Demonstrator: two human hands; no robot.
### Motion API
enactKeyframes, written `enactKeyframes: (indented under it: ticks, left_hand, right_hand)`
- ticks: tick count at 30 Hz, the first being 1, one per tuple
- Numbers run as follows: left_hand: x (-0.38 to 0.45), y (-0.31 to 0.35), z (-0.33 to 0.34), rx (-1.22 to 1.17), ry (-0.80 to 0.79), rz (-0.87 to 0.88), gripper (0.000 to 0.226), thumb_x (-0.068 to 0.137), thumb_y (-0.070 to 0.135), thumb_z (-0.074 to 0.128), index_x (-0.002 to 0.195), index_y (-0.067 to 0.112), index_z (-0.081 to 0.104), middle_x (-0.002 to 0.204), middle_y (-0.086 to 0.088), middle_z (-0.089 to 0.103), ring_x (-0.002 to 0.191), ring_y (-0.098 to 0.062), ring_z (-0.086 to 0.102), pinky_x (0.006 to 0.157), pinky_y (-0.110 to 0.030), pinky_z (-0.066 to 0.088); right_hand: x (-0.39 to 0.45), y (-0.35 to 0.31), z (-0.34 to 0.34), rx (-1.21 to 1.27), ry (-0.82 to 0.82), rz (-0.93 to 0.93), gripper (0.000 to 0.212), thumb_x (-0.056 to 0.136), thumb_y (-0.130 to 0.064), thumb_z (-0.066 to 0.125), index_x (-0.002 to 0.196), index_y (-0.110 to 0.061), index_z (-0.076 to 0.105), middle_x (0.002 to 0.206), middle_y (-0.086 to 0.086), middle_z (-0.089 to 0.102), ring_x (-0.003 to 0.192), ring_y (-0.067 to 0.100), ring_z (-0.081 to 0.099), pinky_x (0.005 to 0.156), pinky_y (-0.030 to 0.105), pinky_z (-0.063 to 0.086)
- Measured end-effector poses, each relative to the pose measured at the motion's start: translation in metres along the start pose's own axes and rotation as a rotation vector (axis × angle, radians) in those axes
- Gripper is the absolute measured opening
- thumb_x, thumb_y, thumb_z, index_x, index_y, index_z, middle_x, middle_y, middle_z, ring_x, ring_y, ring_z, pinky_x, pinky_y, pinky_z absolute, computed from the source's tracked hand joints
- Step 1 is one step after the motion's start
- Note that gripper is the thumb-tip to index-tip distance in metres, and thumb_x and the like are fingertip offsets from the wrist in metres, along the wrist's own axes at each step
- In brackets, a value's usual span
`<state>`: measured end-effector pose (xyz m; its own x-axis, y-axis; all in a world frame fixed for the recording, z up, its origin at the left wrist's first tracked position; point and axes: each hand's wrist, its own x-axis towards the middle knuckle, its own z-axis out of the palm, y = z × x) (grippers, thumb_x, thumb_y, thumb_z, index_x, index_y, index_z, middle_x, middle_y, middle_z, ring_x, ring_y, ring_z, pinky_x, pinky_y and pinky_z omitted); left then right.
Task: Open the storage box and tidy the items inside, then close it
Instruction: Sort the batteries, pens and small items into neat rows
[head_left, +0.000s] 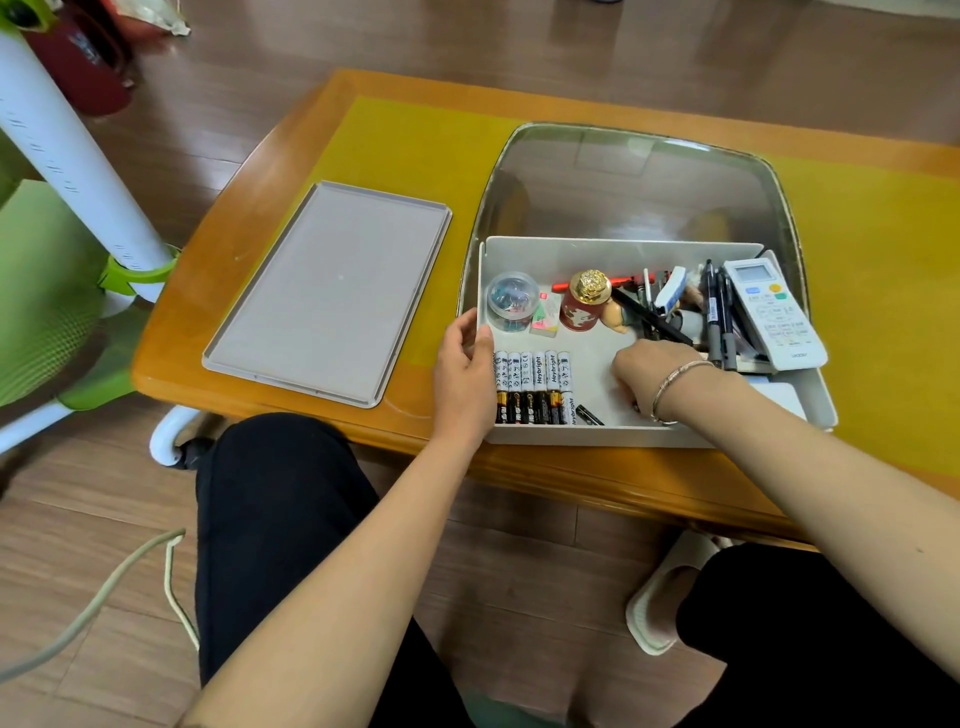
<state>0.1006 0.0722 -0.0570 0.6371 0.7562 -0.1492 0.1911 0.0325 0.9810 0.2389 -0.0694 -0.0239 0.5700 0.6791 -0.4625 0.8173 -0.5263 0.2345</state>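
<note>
Under both hands sits a white storage box. Far to the left of the left hand lies its pale grey lid, on a mustard-yellow mat over an orange-brown wooden table. Just right of that hand lie batteries that are white with black lettering above and black with orange below. Beyond it stands a clear tub of multicoloured clips, then a red jar with a gold lid. Past the right hand, which wears a silver bracelet, lie black pens and a white remote with yellow, green and blue buttons.
</note>
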Motion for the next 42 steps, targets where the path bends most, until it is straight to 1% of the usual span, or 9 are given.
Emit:
enactKeyframes:
  ticks: [4, 7, 9, 12, 16, 26, 31, 36, 42]
  left_hand:
    - [0.000, -0.001, 0.000, 0.112, -0.011, 0.047, 0.036, 0.101, 0.030, 0.041, 0.134, 0.017, 0.045, 0.125, 0.000, 0.057, 0.114, -0.012, 0.055, 0.082, -0.022, 0.053]
    - [-0.002, 0.003, -0.002, 0.340, 0.050, 0.200, 0.038, 0.100, 0.022, 0.043, 0.138, 0.016, 0.040, 0.137, -0.002, 0.046, 0.127, -0.014, 0.040, 0.105, -0.028, 0.037]
    - [-0.004, 0.010, -0.002, 0.569, 0.086, 0.345, 0.044, 0.097, 0.015, 0.048, 0.140, 0.016, 0.037, 0.143, -0.003, 0.039, 0.133, -0.016, 0.031, 0.105, -0.027, 0.027]
    - [-0.004, 0.017, 0.000, 0.910, 0.014, 0.568, 0.045, 0.092, 0.012, 0.055, 0.135, 0.019, 0.045, 0.144, -0.006, 0.040, 0.136, -0.025, 0.029, 0.110, -0.040, 0.024]
    - [0.001, 0.025, 0.005, 1.014, -0.154, 0.686, 0.029, 0.091, 0.015, 0.059, 0.120, 0.019, 0.060, 0.131, -0.003, 0.054, 0.134, -0.025, 0.034, 0.115, -0.041, 0.015]
    - [0.016, 0.032, 0.045, 1.121, -0.750, 0.716, 0.036, 0.085, 0.039, 0.068, 0.117, 0.026, 0.061, 0.113, 0.001, 0.062, 0.106, -0.022, 0.047, 0.085, -0.033, 0.033]
    - [0.018, 0.026, 0.069, 1.262, -0.944, 0.717, 0.026, 0.084, 0.027, 0.069, 0.108, 0.024, 0.062, 0.105, 0.001, 0.060, 0.102, -0.022, 0.049, 0.074, -0.031, 0.025]
    - [0.024, 0.023, 0.084, 1.301, -0.898, 0.756, 0.008, 0.088, 0.023, 0.064, 0.096, 0.022, 0.062, 0.099, 0.000, 0.061, 0.097, -0.022, 0.053, 0.075, -0.031, 0.030]
    - [0.017, 0.028, 0.100, 1.100, -0.950, 0.825, 0.029, 0.081, 0.044, 0.070, 0.100, 0.022, 0.062, 0.096, 0.004, 0.060, 0.091, -0.018, 0.053, 0.068, -0.028, 0.031]
  right_hand:
    - [0.003, 0.002, 0.000, 0.267, 0.017, -0.055, 0.010, 0.079, -0.010, 0.063, 0.079, -0.020, 0.063, 0.078, -0.006, 0.061, 0.084, 0.020, 0.062, 0.071, 0.026, 0.049]
    - [-0.004, 0.007, -0.005, 0.361, -0.032, -0.076, 0.021, 0.071, -0.020, 0.078, 0.073, -0.022, 0.057, 0.065, -0.014, 0.052, 0.063, 0.011, 0.057, 0.060, 0.021, 0.044]
    - [-0.007, 0.011, -0.007, 0.331, -0.086, -0.080, 0.019, 0.070, -0.020, 0.078, 0.069, -0.023, 0.059, 0.066, -0.012, 0.058, 0.060, 0.007, 0.058, 0.058, 0.020, 0.048]
    - [-0.009, 0.010, -0.007, 0.185, -0.169, -0.077, 0.004, 0.078, -0.017, 0.069, 0.081, -0.020, 0.069, 0.086, 0.000, 0.069, 0.082, 0.020, 0.065, 0.074, 0.028, 0.053]
    - [-0.005, 0.005, -0.006, 0.177, -0.201, -0.066, 0.010, 0.080, -0.019, 0.067, 0.086, -0.014, 0.072, 0.091, 0.006, 0.071, 0.084, 0.024, 0.065, 0.074, 0.028, 0.053]
    - [-0.014, 0.023, -0.004, 0.416, 0.010, 0.019, 0.010, 0.082, -0.020, 0.070, 0.074, -0.020, 0.064, 0.073, -0.004, 0.065, 0.060, 0.011, 0.063, 0.070, 0.025, 0.053]
    - [-0.044, 0.053, -0.012, 0.616, 0.097, 0.138, 0.022, 0.087, -0.003, 0.054, 0.076, -0.018, 0.066, 0.061, -0.006, 0.065, 0.046, 0.006, 0.061, 0.043, 0.005, 0.039]
    - [-0.067, 0.060, -0.006, 0.694, 0.093, 0.206, 0.023, 0.090, -0.002, 0.050, 0.086, -0.017, 0.067, 0.078, 0.000, 0.068, 0.068, 0.012, 0.068, 0.073, 0.021, 0.049]
    - [-0.066, 0.054, 0.001, 0.619, -0.016, 0.198, 0.024, 0.089, -0.002, 0.052, 0.092, -0.015, 0.071, 0.085, -0.002, 0.068, 0.088, 0.015, 0.063, 0.093, 0.021, 0.039]
